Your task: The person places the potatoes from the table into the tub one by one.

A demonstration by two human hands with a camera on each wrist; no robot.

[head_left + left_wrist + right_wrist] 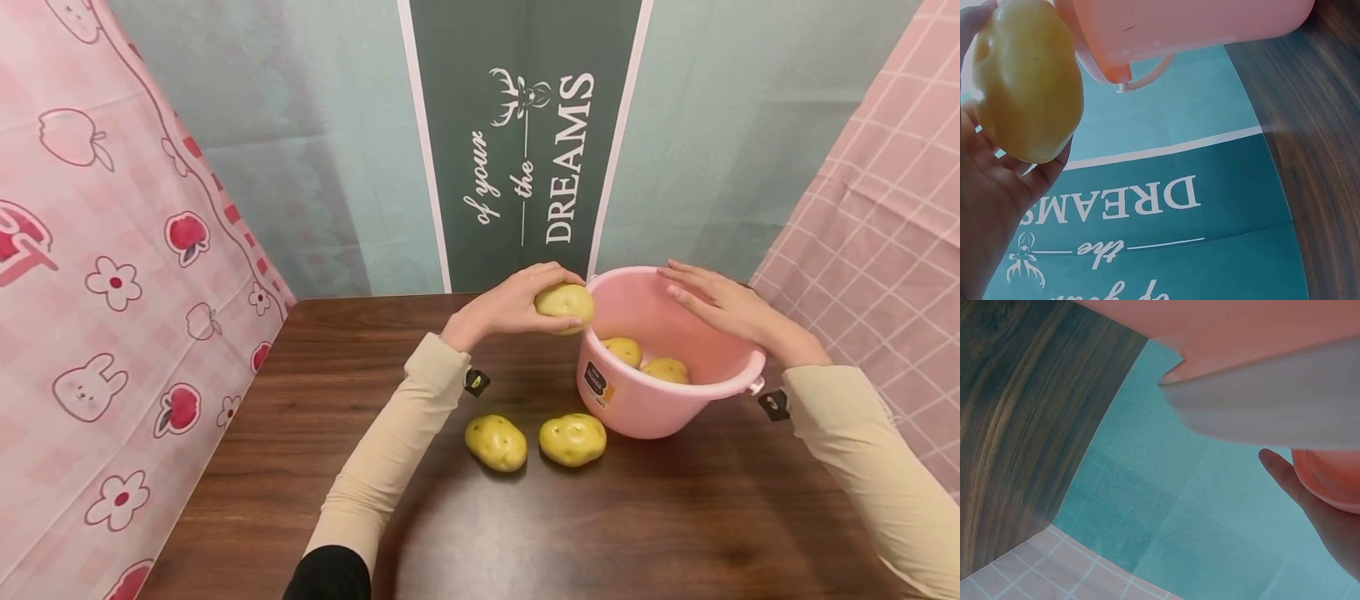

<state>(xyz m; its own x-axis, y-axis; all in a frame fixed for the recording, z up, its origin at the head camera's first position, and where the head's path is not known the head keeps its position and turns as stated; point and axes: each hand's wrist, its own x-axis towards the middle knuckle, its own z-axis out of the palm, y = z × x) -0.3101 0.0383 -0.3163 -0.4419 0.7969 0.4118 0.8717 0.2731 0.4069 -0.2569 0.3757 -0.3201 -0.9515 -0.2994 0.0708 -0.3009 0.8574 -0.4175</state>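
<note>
My left hand (517, 300) grips a yellow potato (566, 307) at the left rim of a pink bucket (645, 412). In the left wrist view the fingers curl round the potato (1029, 81), close beside the bucket's wall. My right hand (723, 308) rests over the bucket's right far rim with straight fingers. A finger (1291, 478) shows outside the rim in the right wrist view. Inside the bucket lie a potato (624, 350) and another potato (666, 370). On the table, left of the bucket, are a potato (497, 443) and a second potato (573, 440).
The bucket stands on a dark wooden table (337, 417). A green printed cloth (525, 150) hangs behind it. Pink patterned cloth (112, 250) borders the left, and pink checked cloth (892, 217) the right. The bucket's handle (1150, 75) hangs at its side.
</note>
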